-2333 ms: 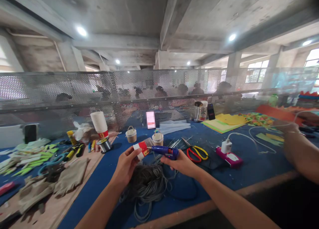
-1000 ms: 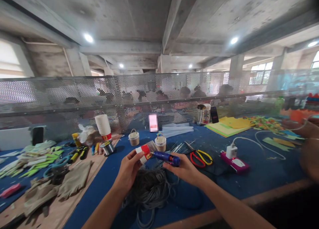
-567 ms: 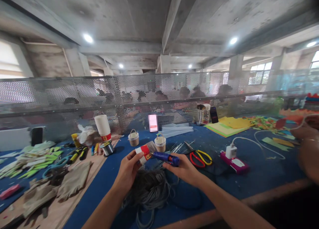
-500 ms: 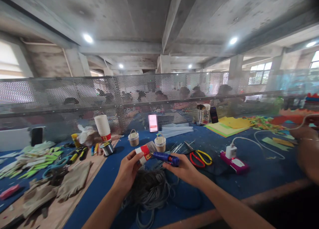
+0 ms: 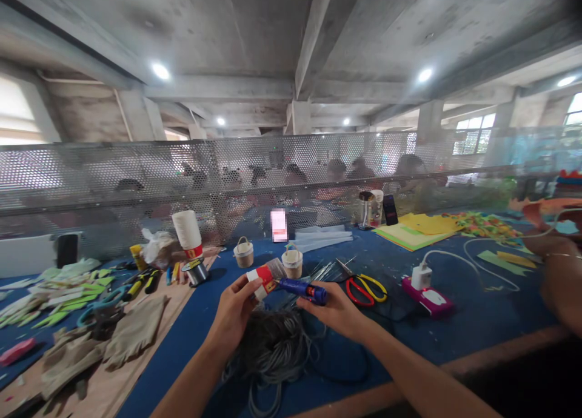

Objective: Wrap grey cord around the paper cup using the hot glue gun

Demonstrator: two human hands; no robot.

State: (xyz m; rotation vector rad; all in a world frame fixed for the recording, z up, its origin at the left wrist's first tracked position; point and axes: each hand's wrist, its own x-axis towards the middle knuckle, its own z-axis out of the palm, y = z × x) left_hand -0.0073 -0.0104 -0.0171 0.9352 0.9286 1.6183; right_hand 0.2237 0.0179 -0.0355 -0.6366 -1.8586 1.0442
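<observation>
My left hand (image 5: 235,306) grips a red and white paper cup (image 5: 260,275), tilted on its side, with grey cord wound about one end. My right hand (image 5: 334,309) is closed round a blue glue gun (image 5: 301,289), its nozzle at the cup's side; whether it touches, I cannot tell. Beneath both hands lies a tangled heap of grey cord (image 5: 277,351). Just beyond the cup stand two small cord-wrapped cups with looped handles, one to the left (image 5: 244,253) and one close behind the glue gun's nozzle (image 5: 291,262).
Scissors with red and yellow handles (image 5: 366,289) lie right of my right hand, near a purple power strip (image 5: 427,295). At left are stacked paper cups (image 5: 186,230), a wire spool (image 5: 197,272) and gloves (image 5: 136,333). Another person's arm (image 5: 564,278) reaches in at the right edge.
My hands, the cup and the glue gun stay practically where they were. At the right edge, the other person's arm has shifted slightly.
</observation>
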